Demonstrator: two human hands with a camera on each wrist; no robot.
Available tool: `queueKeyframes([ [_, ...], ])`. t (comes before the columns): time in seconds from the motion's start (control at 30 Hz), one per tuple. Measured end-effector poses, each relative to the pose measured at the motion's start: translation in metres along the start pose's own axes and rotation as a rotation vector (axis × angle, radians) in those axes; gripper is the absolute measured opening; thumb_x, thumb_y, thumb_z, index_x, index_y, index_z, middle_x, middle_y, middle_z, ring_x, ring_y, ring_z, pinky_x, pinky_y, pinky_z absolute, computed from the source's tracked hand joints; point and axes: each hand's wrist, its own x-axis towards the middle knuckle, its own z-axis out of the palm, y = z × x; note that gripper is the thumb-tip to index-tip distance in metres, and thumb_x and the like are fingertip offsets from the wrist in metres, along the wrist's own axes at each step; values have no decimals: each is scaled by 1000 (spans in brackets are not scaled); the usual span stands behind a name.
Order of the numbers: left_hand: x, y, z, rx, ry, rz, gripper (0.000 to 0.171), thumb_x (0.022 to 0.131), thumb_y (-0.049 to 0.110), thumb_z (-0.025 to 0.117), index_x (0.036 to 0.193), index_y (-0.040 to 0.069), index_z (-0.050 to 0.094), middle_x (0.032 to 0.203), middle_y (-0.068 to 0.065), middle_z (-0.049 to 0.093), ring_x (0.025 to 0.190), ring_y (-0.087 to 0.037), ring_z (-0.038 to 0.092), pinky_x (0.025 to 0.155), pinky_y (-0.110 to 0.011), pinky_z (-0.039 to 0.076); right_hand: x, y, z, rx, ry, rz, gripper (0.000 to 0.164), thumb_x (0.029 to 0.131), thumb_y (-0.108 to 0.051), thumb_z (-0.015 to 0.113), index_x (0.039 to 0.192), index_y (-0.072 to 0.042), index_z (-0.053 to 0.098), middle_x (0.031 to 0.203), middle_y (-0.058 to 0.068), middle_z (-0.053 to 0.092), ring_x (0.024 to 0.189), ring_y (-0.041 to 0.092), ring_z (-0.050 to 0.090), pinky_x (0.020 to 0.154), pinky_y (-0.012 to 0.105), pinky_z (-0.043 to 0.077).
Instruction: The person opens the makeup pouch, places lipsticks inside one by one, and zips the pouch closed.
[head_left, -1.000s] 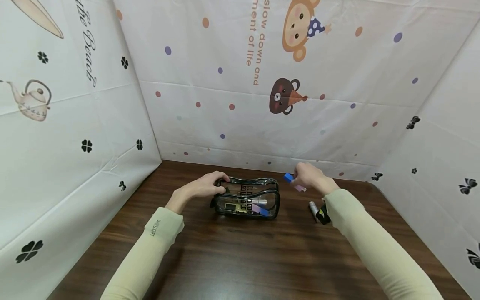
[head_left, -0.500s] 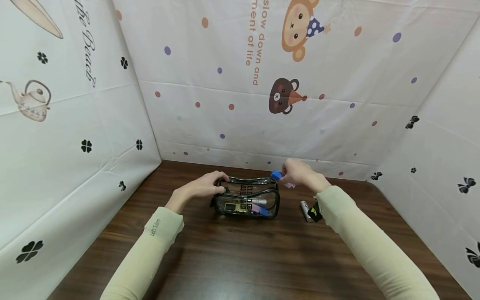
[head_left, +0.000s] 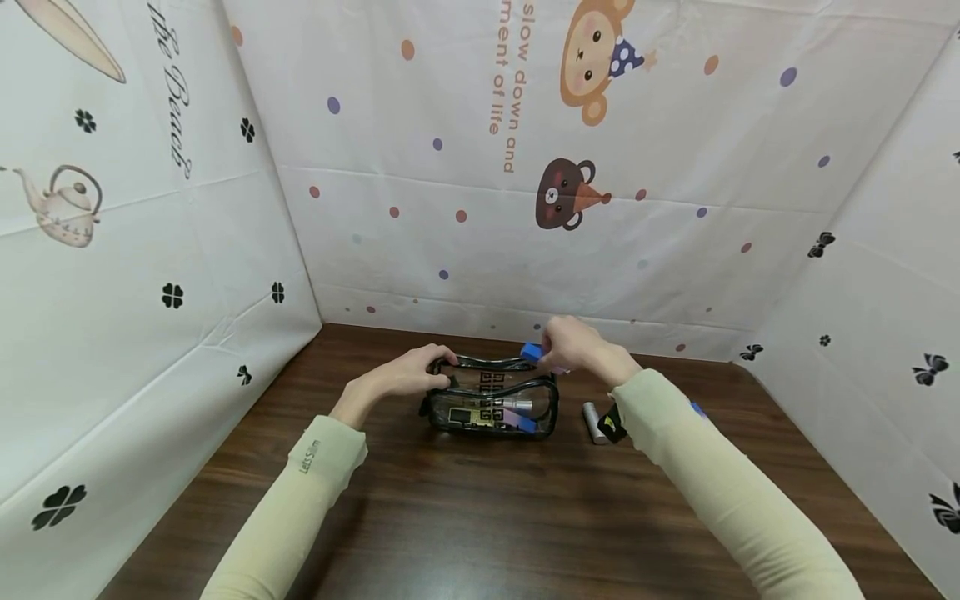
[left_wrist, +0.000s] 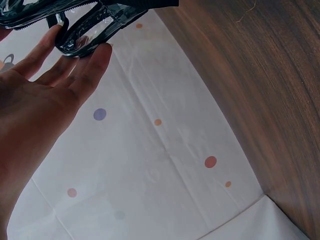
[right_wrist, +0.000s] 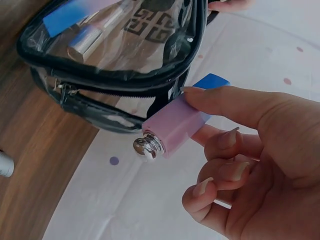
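A clear pouch point(head_left: 491, 404) with black trim stands on the table, its zipped top open. My left hand point(head_left: 408, 371) holds the pouch's left end by the upper rim; in the left wrist view, its fingers point(left_wrist: 92, 65) lie against the dark edging. My right hand point(head_left: 576, 343) pinches a pink-and-blue cosmetic tube point(right_wrist: 172, 120) with a silver knob between thumb and forefinger, blue end up, over the pouch's right end. Through the plastic show another pink-and-blue tube point(head_left: 520, 421), a silver tube point(head_left: 517, 405) and a yellow-and-black item point(head_left: 465, 416).
Below the right wrist show a silver cylinder point(head_left: 594, 423) and a black piece with a yellow mark point(head_left: 611, 425). A bit of blue point(head_left: 698, 409) peeks out behind the right sleeve. White printed cloth walls point(head_left: 420, 250) enclose the brown wooden table point(head_left: 480, 517) on three sides.
My right hand has moved left with the pink-and-blue tube, from beside the pouch to over its right end. The left hand and pouch stay put. The blue bit behind the sleeve has come into view.
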Motion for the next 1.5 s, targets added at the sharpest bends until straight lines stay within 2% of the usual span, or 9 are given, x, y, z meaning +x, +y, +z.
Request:
queueKeyframes([
  [0.23,-1,-2,1,9,1,8,34,88,26,51,122,18,48,127,-3,45,112,-20,45,89,-41,38,3,-9,1,-24,-3,-10,16,74,-19,67,62,-11,61,54,-2,52,49,11,41,44,24,32],
  [0.43,-1,-1,1,0,0,6,34,88,24,51,122,19,48,128,-4,44,113,-21,45,90,-41,38,5,-17,1,-25,-1,-28,24,72,-15,64,52,-14,50,47,-5,39,45,10,29,41,24,24],
  [0.87,-2,0,2,-5,-2,7,35,89,23,51,123,16,47,127,-5,45,112,-23,45,89,-42,38,9,-31,10,-32,2,-48,37,70,-8,60,47,-17,33,45,-5,21,45,10,14,41,24,14],
  [1.13,-2,2,0,-8,7,-3,35,88,23,51,123,17,48,130,-5,43,114,-22,44,90,-42,38,11,-38,13,-25,-1,-54,43,74,-10,63,47,-16,29,46,-4,16,46,11,10,42,25,12],
  [1.3,-2,2,1,-7,10,-4,35,89,23,51,123,17,48,130,-5,43,115,-22,44,90,-43,37,14,-41,19,-27,-12,-58,43,75,-14,67,49,-16,32,46,-5,19,45,10,13,42,25,15],
  [1.5,-2,1,1,-9,11,-10,35,88,23,51,123,17,48,129,-5,44,114,-22,45,90,-43,38,16,-45,24,-25,-18,-65,40,76,-11,66,51,-14,35,46,-4,21,45,11,16,42,26,17],
])
